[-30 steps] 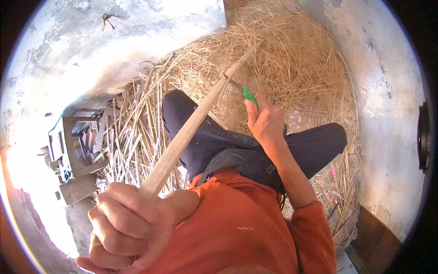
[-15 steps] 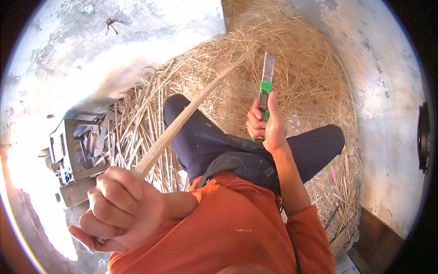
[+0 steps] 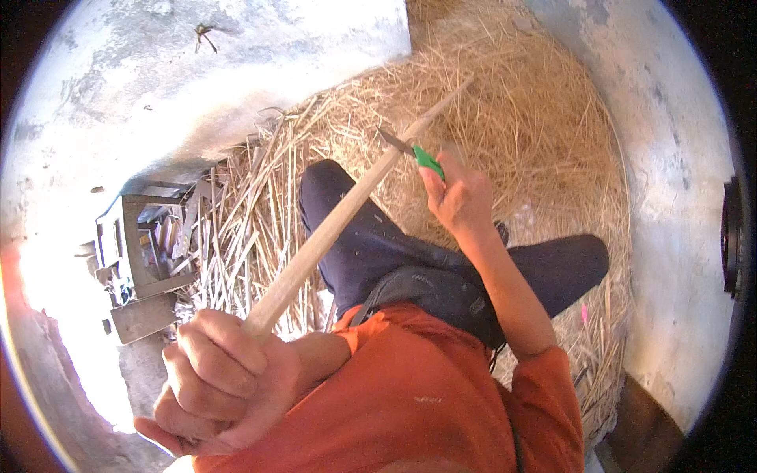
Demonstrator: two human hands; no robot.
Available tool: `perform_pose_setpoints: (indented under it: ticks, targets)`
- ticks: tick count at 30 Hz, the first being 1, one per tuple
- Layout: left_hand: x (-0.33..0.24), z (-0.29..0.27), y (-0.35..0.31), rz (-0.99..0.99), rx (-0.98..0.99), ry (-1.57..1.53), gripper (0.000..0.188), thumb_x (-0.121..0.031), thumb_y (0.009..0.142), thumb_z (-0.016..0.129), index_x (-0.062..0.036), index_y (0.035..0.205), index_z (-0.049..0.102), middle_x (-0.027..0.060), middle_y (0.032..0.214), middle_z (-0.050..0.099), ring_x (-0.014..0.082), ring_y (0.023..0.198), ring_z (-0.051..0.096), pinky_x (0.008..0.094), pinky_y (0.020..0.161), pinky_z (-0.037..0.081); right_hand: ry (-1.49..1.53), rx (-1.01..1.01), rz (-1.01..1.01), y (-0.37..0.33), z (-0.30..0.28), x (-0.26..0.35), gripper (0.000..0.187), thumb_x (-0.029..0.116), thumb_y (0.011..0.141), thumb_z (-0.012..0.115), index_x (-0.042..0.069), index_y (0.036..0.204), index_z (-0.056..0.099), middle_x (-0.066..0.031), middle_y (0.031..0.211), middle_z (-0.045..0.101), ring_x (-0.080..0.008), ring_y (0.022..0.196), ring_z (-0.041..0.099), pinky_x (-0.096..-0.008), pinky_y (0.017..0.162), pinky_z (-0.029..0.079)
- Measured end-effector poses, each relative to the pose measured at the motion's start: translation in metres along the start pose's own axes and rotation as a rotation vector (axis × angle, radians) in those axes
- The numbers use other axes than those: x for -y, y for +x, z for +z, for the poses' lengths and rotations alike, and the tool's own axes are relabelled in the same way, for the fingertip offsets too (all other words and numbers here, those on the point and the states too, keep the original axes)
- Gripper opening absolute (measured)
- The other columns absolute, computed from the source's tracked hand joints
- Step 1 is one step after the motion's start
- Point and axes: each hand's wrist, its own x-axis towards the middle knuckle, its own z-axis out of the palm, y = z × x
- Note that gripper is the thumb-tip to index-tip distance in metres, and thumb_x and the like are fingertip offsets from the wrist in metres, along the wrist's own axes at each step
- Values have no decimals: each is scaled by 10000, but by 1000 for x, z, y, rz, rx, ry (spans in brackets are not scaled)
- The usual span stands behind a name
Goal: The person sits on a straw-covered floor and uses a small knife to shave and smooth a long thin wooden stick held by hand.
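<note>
My left hand is closed in a fist around the thick end of a long, pale wooden stick. The stick slants up to the right, thinning toward a tip over the straw. In my right hand is a utility knife with a green body, its fingers wrapped round the handle. The knife's dark blade lies across the upper part of the stick; whether it touches or passes just above, I cannot tell.
Shavings and straw cover the floor ahead and around my crossed legs. Split sticks are heaped on the left beside a small wooden frame. Pale walls stand at right and upper left.
My right hand has turned the knife from upright to leaning left, bringing its blade over the stick. The left hand keeps its hold, and the whole view has shifted slightly.
</note>
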Motion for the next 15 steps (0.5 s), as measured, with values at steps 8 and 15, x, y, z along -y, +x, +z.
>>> perform_pose_setpoints:
  ticks: [8,15]
  targets:
    - [-4,0,-4,-58,44,-130,521,-391,948,172,-146,508,306,-21,373,265,92,321,200,228,303,224,245,84,254,-39,4,-12,358,329,916,448,35,726,527,-139,573,518,-290,541,571,-369,501,430]
    - [-12,-25,-1,-57,63,-171,517,-391,949,153,-137,523,300,-22,387,245,96,337,165,238,334,188,574,34,555,-86,-7,14,369,300,932,413,-4,768,542,-89,553,402,-199,496,418,-326,492,359]
